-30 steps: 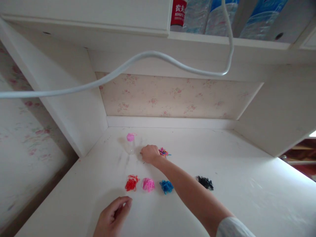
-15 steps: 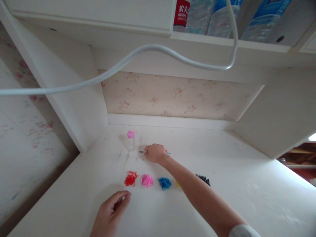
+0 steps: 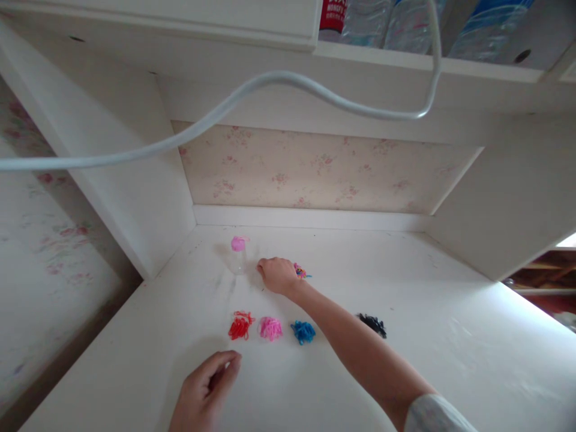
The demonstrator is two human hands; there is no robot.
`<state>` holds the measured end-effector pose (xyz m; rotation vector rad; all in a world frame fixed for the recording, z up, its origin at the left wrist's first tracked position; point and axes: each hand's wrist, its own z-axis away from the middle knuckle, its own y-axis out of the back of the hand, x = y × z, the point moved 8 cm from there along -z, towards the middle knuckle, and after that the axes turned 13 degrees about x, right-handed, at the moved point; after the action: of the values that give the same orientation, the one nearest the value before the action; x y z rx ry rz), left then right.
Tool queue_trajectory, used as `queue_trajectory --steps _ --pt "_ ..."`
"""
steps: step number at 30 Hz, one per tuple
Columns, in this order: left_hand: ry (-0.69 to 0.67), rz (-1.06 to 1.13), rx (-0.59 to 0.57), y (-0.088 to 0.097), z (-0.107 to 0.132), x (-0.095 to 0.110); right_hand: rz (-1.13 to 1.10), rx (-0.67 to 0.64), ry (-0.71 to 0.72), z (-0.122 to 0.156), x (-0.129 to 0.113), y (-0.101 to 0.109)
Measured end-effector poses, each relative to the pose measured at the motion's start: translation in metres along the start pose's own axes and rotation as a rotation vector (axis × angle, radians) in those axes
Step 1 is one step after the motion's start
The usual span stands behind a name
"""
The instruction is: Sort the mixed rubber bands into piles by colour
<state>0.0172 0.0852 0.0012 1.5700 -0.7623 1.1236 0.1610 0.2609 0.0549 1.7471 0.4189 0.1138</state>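
My right hand (image 3: 278, 276) is closed, back of the hand up, low over the table beside a small clear bottle with a pink cap (image 3: 238, 244). Whatever its fingers hold is hidden. Just right of the wrist, a pile of mixed-colour rubber bands (image 3: 300, 272) shows in part. My left hand (image 3: 209, 384) rests near the front, thumb and forefinger tips together, nothing visible in it. Ahead of it lie red bands (image 3: 241, 326), pink bands (image 3: 270, 329) and blue bands (image 3: 303, 332) in separate heaps. Black bands (image 3: 372, 324) show partly beyond my right forearm.
A white cable (image 3: 279, 78) hangs across the view above the table (image 3: 432, 336). Overhead, a shelf (image 3: 405, 57) holds several plastic bottles (image 3: 366, 24). White panels (image 3: 508, 198) and a flowered wall (image 3: 279, 168) enclose the table's back and sides.
My right hand has shifted slightly left, uncovering more of the mixed pile. The dark strand by its fingers no longer shows, and my forearm now hides the bit of yellow.
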Motion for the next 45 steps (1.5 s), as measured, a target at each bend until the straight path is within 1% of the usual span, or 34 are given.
queue_trajectory --steps 3,6,7,9,10,12,14,16,18,20,23,25,28,31,33,35,37,39,42,45 --pt "-0.009 -0.01 0.004 0.002 -0.001 -0.001 -0.047 0.08 -0.044 0.021 0.015 0.025" --pt "-0.013 -0.023 0.02 0.004 -0.002 -0.004 -0.088 0.161 -0.094 0.058 0.042 0.052" --pt "-0.01 -0.024 0.034 0.006 -0.002 -0.005 -0.11 0.2 -0.122 0.074 0.055 0.061" --pt "0.002 -0.027 0.06 0.009 -0.003 -0.006 -0.274 0.386 -0.297 0.113 0.094 0.081" --pt "0.007 -0.03 0.068 0.009 -0.002 -0.006 -0.313 0.452 -0.391 0.135 0.115 0.086" --pt "0.009 -0.036 0.079 0.01 -0.001 -0.005 -0.328 0.56 -0.567 0.182 0.153 0.088" --pt "0.003 -0.039 0.09 0.009 0.001 -0.002 -0.319 0.609 -0.699 0.225 0.182 0.081" --pt "-0.002 -0.04 0.109 0.007 0.002 0.0 -0.301 0.613 -0.801 0.26 0.2 0.07" --pt "-0.011 -0.048 0.114 0.005 0.003 0.0 -0.287 0.589 -0.857 0.282 0.21 0.06" --pt "-0.029 -0.07 0.088 0.0 0.002 0.0 -0.274 0.568 -0.866 0.29 0.213 0.055" --pt "-0.074 -0.118 0.004 -0.009 -0.004 0.006 -0.247 0.575 -0.821 0.285 0.213 0.055" --pt "-0.105 -0.155 -0.033 -0.014 -0.01 0.016 -0.223 0.579 -0.776 0.277 0.213 0.056" --pt "-0.171 -0.211 -0.069 -0.027 -0.021 0.042 -0.18 0.554 -0.702 0.269 0.211 0.052" --pt "-0.279 -0.317 -0.148 -0.051 -0.033 0.07 -0.136 0.515 -0.646 0.267 0.209 0.047" --pt "-0.382 -0.416 -0.189 -0.07 -0.042 0.085 -0.112 0.49 -0.629 0.267 0.208 0.044" --pt "-0.489 -0.537 -0.19 -0.088 -0.052 0.096 -0.098 0.476 -0.626 0.268 0.207 0.044" --pt "-0.547 -0.667 -0.165 -0.105 -0.063 0.101 -0.1 0.48 -0.631 0.269 0.206 0.045" --pt "-0.582 -0.737 -0.164 -0.122 -0.069 0.104 -0.114 0.499 -0.633 0.27 0.205 0.047" --pt "-0.612 -0.767 -0.189 -0.147 -0.073 0.106 -0.147 0.543 -0.641 0.274 0.204 0.05" --pt "-0.623 -0.81 -0.194 -0.168 -0.073 0.105 -0.178 0.596 -0.654 0.279 0.204 0.054"
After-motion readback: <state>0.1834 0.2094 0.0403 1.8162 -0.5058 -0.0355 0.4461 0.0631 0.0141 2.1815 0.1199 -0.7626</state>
